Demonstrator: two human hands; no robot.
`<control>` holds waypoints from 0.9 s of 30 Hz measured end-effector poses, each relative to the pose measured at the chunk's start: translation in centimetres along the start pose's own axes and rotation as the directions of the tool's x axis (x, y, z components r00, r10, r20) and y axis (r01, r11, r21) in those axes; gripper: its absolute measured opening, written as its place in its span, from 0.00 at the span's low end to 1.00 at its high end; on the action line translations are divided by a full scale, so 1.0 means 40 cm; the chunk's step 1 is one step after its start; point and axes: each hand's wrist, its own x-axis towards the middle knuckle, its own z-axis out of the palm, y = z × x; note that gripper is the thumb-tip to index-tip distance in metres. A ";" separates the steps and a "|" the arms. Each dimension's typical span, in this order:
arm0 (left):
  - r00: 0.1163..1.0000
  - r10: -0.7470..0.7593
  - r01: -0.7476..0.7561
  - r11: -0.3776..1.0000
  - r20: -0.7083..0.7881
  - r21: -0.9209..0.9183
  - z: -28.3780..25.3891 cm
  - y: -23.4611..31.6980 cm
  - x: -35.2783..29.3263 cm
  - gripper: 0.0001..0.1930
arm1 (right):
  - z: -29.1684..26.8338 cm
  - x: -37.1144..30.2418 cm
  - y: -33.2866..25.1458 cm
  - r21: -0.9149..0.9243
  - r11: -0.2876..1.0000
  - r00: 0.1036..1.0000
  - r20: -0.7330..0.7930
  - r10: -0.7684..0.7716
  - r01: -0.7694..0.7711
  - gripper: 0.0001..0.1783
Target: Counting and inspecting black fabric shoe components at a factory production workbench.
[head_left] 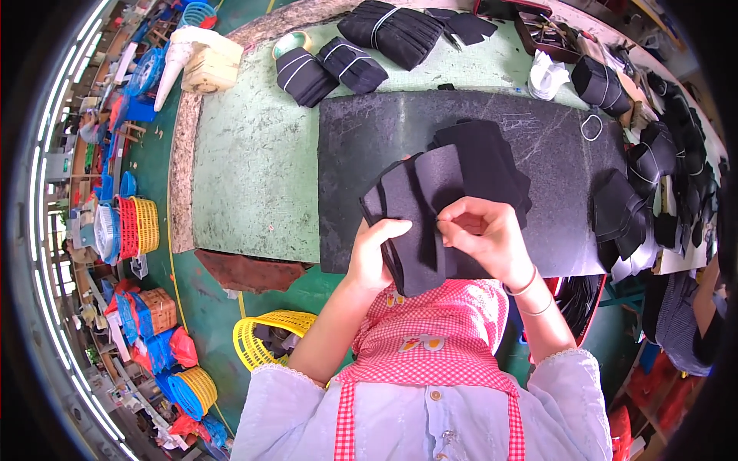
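Observation:
Several dark grey-black cut fabric pieces (405,201) are in my left hand (373,260), with the thumb lying across their face. At the right edge of these pieces my right hand (488,240) is closed, thumb and forefinger pinching the border of one piece (441,180). The held pieces fan slightly apart above the near part of a black mat (354,131). Just behind them a stack of black cut pieces (484,157) lies on the mat, partly hidden by what I hold.
Tied black bundles (390,32) and a tape roll (292,44) lie along the table's far side. A white band (591,127) rests on the mat, near loose black pieces (619,215) at right. A yellow basket (247,338) stands below the table, left. Another person's arm (706,296) shows far right.

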 end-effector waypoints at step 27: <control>0.971 0.168 -0.181 0.981 0.170 0.065 0.034 0.020 -0.045 0.50 | 0.045 0.002 -0.039 -0.101 0.995 0.964 0.266 0.022 0.005 0.12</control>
